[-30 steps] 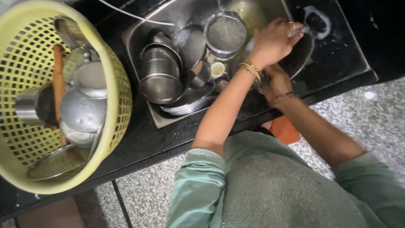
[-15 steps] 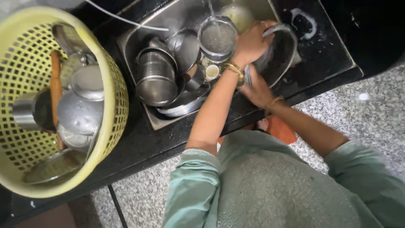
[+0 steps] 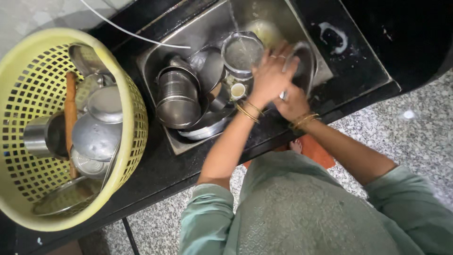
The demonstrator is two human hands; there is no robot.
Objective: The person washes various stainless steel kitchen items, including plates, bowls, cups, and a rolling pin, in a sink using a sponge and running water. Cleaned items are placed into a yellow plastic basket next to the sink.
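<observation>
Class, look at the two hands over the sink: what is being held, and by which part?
The right hand grips a round steel bowl at its near rim. The left hand lies spread across the bowl's inside.

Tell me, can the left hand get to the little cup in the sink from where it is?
Probably yes. The left hand is on the steel bowl, and the little cup sits just beside its wrist with its mouth open upward and nothing covering it.

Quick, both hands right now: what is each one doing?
Left hand: fingers spread, pressed on the steel bowl in the sink.
Right hand: grip closed on the bowl's near rim.
</observation>
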